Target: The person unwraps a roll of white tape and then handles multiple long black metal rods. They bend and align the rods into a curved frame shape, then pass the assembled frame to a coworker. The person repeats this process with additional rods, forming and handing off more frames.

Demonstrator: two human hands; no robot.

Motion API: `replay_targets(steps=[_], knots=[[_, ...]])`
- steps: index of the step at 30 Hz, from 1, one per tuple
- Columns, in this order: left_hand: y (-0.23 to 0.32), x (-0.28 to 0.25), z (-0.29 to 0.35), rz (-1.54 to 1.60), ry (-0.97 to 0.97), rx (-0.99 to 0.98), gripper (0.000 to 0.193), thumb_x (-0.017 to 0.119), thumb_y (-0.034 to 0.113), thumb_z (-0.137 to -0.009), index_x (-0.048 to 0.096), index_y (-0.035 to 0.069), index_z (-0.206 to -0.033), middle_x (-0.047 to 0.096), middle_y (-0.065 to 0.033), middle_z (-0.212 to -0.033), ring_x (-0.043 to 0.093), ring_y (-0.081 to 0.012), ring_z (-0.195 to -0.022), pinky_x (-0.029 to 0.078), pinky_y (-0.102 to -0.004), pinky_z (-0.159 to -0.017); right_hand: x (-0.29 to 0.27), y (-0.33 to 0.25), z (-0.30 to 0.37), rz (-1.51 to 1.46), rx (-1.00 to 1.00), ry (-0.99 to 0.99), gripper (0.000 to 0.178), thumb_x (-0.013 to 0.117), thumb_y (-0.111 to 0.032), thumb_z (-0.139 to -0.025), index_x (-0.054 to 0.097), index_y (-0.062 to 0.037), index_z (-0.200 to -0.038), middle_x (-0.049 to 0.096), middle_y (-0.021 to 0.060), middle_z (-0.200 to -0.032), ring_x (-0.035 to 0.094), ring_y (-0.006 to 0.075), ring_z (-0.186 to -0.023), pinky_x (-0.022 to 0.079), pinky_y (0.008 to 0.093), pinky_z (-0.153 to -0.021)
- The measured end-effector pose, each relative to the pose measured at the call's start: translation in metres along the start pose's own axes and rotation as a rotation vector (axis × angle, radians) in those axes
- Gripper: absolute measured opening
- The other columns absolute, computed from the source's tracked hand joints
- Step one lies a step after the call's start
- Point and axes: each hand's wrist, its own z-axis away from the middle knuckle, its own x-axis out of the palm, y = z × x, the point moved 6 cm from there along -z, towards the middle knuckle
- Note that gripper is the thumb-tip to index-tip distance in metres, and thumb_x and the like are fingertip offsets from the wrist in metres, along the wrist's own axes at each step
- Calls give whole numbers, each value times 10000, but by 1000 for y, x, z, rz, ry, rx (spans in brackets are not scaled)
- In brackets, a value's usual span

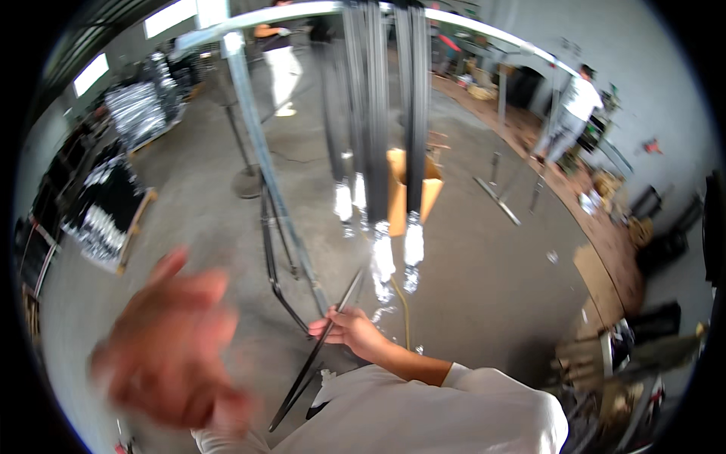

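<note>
My right hand (354,333) is low in the middle, with its thumb and fingers around a thin dark rod (306,372). The rod slants from near my body up and away over the floor, paler toward its far end. At the lower left my left hand (170,352) is raised close to the camera. It is smeared by motion, but its fingers look apart and nothing shows in it. Beyond my right hand hang long black strips (376,113) from an overhead metal rail (302,10). Shiny silver wrapping (383,257) covers their lower ends.
A metal post (261,140) holds up the rail on the left. An open cardboard box (396,204) stands behind the strips. Wrapped stacks (110,200) on pallets are at the left. One person (281,64) stands at the back, another (571,113) at the right wall.
</note>
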Motion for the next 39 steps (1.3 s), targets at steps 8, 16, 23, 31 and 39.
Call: replay_targets(steps=[8, 16, 23, 31, 39], knots=[[51, -25, 21, 2, -156, -13, 564, 635, 330, -651, 424, 59, -1099, 422, -65, -953, 449, -238, -937, 268, -521, -935, -12, -6, 86, -31, -113, 116, 130, 400, -191, -887, 449, -76, -851, 579, 152, -941, 574, 240, -900, 470, 340, -784], [99, 64, -20, 186, -168, 186, 557, 657, 289, -648, 432, 54, -1099, 460, -84, -949, 470, -245, -924, 311, -481, -881, -58, -1, 140, -72, -95, 57, 100, 394, -185, -885, 432, -93, -879, 559, 164, -985, 542, 269, -960, 420, 380, -851], [157, 194, -64, 195, -187, 254, 552, 678, 253, -645, 440, 50, -1100, 494, -100, -946, 488, -252, -911, 348, -445, -833, -162, 14, 204, -219, 37, 33, 82, 411, -173, -877, 425, -92, -868, 552, 172, -1015, 532, 267, -984, 419, 382, -851], [180, 392, -110, 372, -280, 30, 550, 701, 213, -642, 448, 44, -1101, 532, -120, -942, 508, -259, -898, 391, -404, -779, -282, -121, 341, -390, -436, 148, 119, 400, -161, -878, 454, -55, -885, 556, 239, -950, 557, 325, -921, 477, 390, -806], [191, 614, 56, 1201, -1475, -646, 430, 317, 345, -898, 336, 33, -1194, 525, -126, -960, 543, -185, -886, 428, -312, -782, -360, -217, 406, -319, -744, 293, 96, 371, -109, -885, 436, -39, -874, 586, 174, -872, 603, 254, -812, 519, 312, -696]])
